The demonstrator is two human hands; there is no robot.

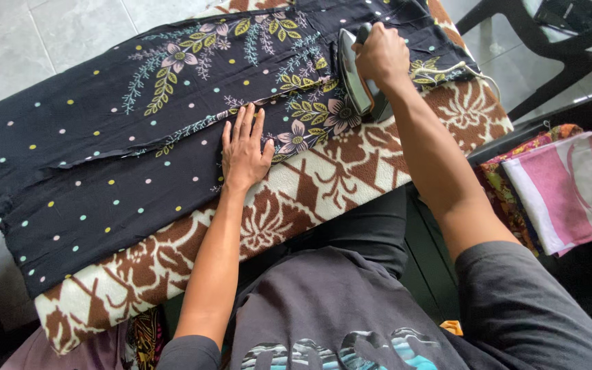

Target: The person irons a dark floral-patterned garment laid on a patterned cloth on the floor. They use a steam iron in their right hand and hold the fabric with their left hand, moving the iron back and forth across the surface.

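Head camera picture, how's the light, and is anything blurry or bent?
Head view: soft, even daylight with no harsh glare; faint shadows under the left hand on the black cloth. The right hand and iron are sharp. Wide-lens distortion curves the edges, and the grey shirt nearest the camera looks slightly soft.

Folded pink-and-white towel [570, 188] beside colourful cloths [505, 185]; black chair [549, 48] beyond

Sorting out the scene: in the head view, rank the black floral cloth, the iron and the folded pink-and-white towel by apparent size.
1. Black floral cloth, by far the largest.
2. Folded pink-and-white towel.
3. Iron, smallest, though the right hand gripping it hides part of it.
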